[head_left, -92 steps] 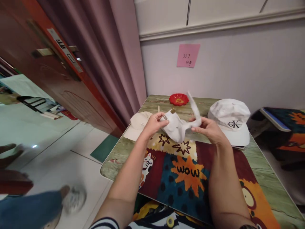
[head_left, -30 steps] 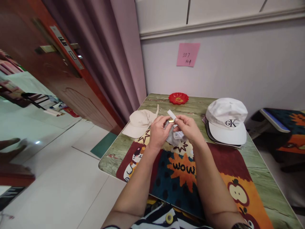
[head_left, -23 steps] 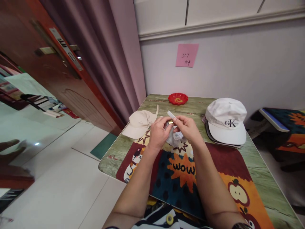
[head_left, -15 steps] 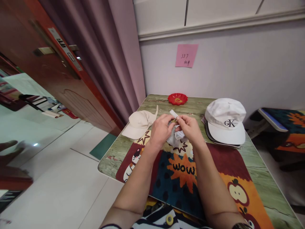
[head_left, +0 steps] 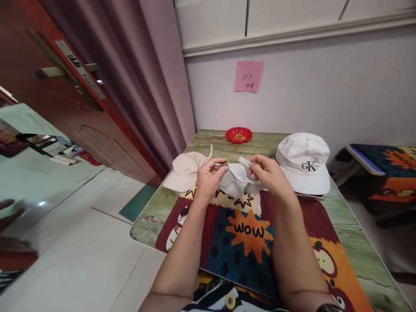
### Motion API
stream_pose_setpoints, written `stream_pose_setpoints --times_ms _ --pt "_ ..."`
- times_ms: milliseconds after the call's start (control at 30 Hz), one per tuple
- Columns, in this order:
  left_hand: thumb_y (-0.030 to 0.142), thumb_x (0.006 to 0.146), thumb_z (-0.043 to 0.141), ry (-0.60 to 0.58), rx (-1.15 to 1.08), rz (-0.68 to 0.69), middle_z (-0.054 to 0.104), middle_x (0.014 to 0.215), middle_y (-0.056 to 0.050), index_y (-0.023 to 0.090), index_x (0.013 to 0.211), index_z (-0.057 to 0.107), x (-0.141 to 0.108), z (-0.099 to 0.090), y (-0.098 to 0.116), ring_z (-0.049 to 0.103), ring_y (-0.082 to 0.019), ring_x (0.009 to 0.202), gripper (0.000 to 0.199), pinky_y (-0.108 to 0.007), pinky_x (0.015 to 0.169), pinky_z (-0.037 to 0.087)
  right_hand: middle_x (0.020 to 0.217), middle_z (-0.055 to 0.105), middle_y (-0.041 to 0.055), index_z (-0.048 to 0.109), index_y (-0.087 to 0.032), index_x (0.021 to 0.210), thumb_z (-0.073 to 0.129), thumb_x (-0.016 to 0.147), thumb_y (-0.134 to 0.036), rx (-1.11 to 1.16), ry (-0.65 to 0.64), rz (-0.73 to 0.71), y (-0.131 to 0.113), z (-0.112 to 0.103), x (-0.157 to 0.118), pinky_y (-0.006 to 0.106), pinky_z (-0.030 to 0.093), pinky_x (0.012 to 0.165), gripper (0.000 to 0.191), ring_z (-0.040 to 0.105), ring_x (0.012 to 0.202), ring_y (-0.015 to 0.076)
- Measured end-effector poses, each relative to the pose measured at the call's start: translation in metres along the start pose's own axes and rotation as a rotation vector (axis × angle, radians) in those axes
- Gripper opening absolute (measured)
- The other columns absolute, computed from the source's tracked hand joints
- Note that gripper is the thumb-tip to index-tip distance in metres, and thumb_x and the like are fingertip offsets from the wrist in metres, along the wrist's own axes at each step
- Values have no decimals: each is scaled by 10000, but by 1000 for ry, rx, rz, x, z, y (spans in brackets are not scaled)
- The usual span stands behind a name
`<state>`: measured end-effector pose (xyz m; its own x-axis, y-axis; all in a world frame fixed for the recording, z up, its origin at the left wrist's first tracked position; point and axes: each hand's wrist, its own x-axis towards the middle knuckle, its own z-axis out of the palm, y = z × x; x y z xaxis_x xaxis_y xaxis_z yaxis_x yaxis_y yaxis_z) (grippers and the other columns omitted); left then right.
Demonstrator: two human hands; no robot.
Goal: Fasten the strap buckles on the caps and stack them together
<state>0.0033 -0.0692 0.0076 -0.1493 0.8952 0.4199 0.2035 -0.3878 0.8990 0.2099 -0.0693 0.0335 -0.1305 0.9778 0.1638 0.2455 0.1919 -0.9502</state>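
both arms are stretched forward over the table (head_left: 146, 227), and the two hands are near each other but apart. the fingers of the left hand (head_left: 209, 175) are pointed up and to the right, and the edge of a small white cap (head_left: 232, 184) is pinched between thumb and pointing finger, right by a brass-coloured buckle (head_left: 225, 164). the right hand (head_left: 266, 171) is bent in from the other side. the end of the cap's white strap (head_left: 244, 161) is pinched by its thumb and pointing finger, with the tip poking out to the left. a small gap is left between the buckle and the strap's tip. the small white cap is held between the hands, over the pale yellow part of the mat (head_left: 224, 247) (whether the mat is touched by it cannot be told).

on the left, a cream cap (head_left: 183, 173) is partly hidden by the left hand, and its brim is near the table's left edge. on the right, a white cap with black letters (head_left: 303, 162) is set near the right hand. past the hands, a strip of table top is seen, then a red dish (head_left: 238, 135), placed near the far edge by the wall (head_left: 292, 91).
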Motion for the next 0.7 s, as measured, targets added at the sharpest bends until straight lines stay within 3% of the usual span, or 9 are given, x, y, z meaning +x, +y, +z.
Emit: stream_pose_setpoints --times_ms 167,367,700 --pt "296 752 803 -92 -81 42 672 975 -41 202 990 766 2 9 -1 556 -88 668 259 -213 595 482 595 592 -16 661 -212 748 642 847 -510 -60 49 -80 -5 2 -3 243 336 486 315 470 528 127" --pt "321 755 814 -122 -114 58 677 1000 -51 210 987 774 4 16 -1 564 -94 683 260 -209 583 485 564 542 -29 624 -203 712 665 827 -572 82 50 -11 -6 1 0 245 349 486 389 443 505 112" --pt "320 745 821 -155 -132 20 667 915 -38 203 988 773 6 21 -2 548 -85 618 274 -210 546 476 626 637 2 634 -189 736 661 853 -522 136 -28 -2 0 5 4 233 414 539 354 521 541 109"
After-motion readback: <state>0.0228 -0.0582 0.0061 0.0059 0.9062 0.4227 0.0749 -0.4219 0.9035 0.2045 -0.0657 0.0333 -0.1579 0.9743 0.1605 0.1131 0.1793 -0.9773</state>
